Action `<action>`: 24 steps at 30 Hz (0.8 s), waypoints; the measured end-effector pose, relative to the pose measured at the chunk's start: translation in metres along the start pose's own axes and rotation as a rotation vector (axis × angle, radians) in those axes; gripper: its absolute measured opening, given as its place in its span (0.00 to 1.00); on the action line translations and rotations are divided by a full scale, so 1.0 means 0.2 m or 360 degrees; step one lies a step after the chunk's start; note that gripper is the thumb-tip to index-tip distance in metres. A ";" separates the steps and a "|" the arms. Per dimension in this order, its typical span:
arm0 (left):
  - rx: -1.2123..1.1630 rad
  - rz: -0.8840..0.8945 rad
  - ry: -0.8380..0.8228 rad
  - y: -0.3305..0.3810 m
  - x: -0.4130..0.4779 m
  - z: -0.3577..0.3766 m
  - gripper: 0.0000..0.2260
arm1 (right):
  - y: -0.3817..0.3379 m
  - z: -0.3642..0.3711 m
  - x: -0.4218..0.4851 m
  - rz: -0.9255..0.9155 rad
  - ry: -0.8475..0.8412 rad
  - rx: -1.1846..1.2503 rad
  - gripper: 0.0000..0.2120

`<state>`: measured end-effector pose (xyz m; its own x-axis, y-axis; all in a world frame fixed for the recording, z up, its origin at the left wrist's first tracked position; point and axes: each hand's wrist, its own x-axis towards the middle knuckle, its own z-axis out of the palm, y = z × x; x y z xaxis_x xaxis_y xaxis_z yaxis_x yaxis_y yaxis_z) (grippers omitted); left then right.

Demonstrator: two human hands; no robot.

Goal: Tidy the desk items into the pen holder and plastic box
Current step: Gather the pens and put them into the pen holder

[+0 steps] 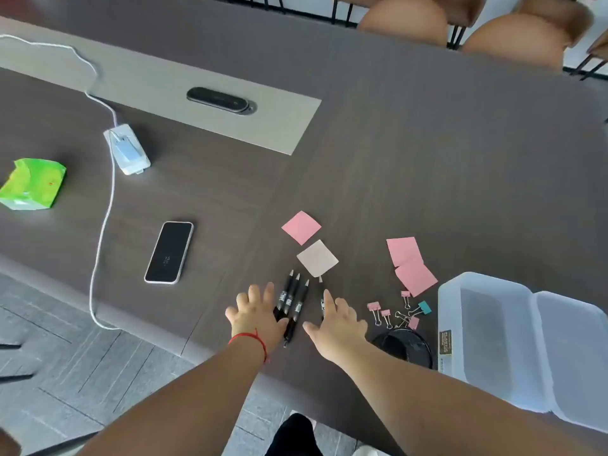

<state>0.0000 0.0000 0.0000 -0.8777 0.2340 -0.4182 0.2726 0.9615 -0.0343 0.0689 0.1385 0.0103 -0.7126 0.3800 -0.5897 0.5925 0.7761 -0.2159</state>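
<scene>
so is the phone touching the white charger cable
Apart. The head view shows the phone lying flat with a clear strip of bare table between its left edge and the white charger cable.

I see a bench (411,153) of dark wood-grain laminate, matt, with a paler smooth inlay strip (197,103) at 11 o'clock. The plastic box (487,327) at 4 o'clock is frosted, translucent plastic. The pens (292,299) have glossy black plastic barrels. The sticky notes (301,227) are matt paper. The binder clips (398,312) show thin metal wire handles. The phone (169,252) has a glossy glass face.
</scene>
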 end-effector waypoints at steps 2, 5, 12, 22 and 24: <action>0.0073 0.0037 -0.0023 -0.01 0.01 0.03 0.34 | -0.03 0.03 0.02 0.0082 -0.0039 0.0031 0.40; 0.0025 0.0059 -0.0043 -0.04 0.03 0.11 0.29 | -0.09 0.07 0.04 0.0173 -0.0043 0.0137 0.44; -0.0113 0.0284 -0.0128 -0.06 0.05 0.14 0.17 | -0.27 0.11 0.11 0.0413 -0.0058 0.0191 0.43; -0.0003 0.0258 -0.0171 -0.06 0.05 0.21 0.23 | -0.19 0.07 0.12 0.0338 -0.0137 0.0024 0.42; 0.0080 0.0328 -0.0168 -0.04 0.06 0.24 0.31 | -0.17 0.07 0.10 0.0291 -0.0169 -0.0025 0.43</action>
<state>0.0064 -0.0124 -0.0491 -0.7563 0.4056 -0.5133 0.4632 0.8861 0.0176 0.0389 0.1128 -0.0052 -0.5498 0.4603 -0.6970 0.7016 0.7073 -0.0863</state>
